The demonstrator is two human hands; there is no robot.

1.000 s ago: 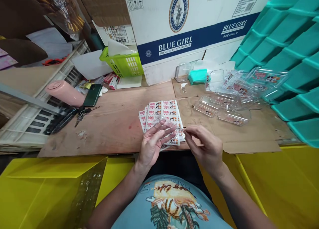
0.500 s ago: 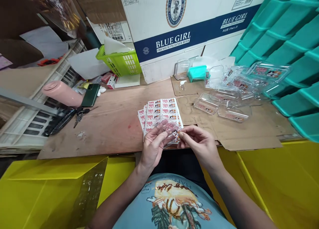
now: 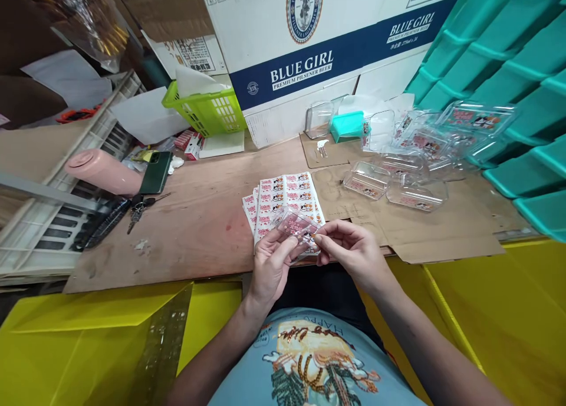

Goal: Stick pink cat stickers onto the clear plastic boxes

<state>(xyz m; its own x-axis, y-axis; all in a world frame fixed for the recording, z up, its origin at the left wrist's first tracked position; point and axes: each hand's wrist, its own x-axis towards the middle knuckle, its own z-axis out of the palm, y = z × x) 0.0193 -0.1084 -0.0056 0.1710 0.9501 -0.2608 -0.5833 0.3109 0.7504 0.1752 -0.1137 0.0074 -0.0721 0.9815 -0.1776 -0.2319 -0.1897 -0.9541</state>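
Near the table's front edge, my left hand [image 3: 273, 264] is closed on a small clear plastic box [image 3: 280, 216], thumb on top and fingers beneath. A sticker [image 3: 297, 224] with pink lettering and a cartoon animal lies over the box's face. My right hand [image 3: 351, 247] is closed in a pinch at the sticker's right end, thumb against the forefinger. How far the sticker is stuck down I cannot tell. Behind both hands is a stack of sticker sheets [image 3: 271, 201] printed with the same design, partly hidden by the left hand and the box.
Several clear boxes with stickers [image 3: 367, 181] are piled at right on flattened cardboard [image 3: 455, 229]. Teal bins [image 3: 522, 123] are stacked beyond. A green basket [image 3: 216, 112], pink bottle [image 3: 104, 171], phone [image 3: 155, 171] and keys [image 3: 138, 210] are at left. Yellow boxes [image 3: 508, 300] flank my lap.
The view has shifted slightly. The box tilts a little differently and the sticker shows more plainly on it. Both hands keep nearly the same hold.
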